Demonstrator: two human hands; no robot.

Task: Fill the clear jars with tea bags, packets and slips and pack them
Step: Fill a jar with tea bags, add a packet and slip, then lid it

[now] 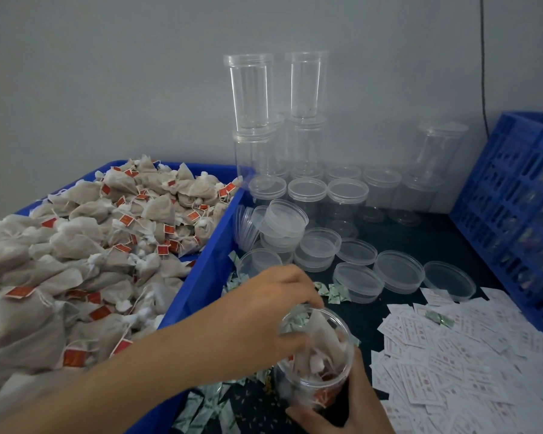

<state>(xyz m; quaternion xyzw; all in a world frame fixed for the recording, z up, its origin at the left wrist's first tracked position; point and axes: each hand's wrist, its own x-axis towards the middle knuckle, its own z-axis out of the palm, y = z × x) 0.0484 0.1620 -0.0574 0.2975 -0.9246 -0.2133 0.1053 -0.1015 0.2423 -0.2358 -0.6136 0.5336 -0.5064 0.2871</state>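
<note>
Held jar: a clear round plastic jar (323,386) is held low at centre-right, above the near edge of the dark surface (420,233), just right of the blue tray.
Jar axis: the long axis runs roughly upright with a slight lean. The open mouth points up toward the camera and the base is down in the right hand.
Jar contents: white paper tea bags (323,339) are packed up to the rim, and a red tag shows through the wall. A green-and-white packet is seen at the left of the mouth.
Right hand (351,408): the grip is closed round the lower body of the jar, with the thumb laid up its right side.
Left hand (264,311): the fingers are curled over the mouth and touch the tea bags. Whether a bag is pinched cannot be told.
Blue plastic tray (207,270): it is heaped with beige tea bags bearing red tags (91,245).
Empty clear jars (308,192): they stand upright against the grey wall (107,73), mouths up, some stacked two high.
Clear round lids (398,270): they are laid loose on the surface in front of the jars, some stacked.
Green-and-white packets (334,292): they are scattered beside the tray.
White printed slips (452,355): they are spread in a loose pile at the right.
Blue slatted plastic crate (514,198): it stands at the far right, and its contents are too blurred to identify.
</note>
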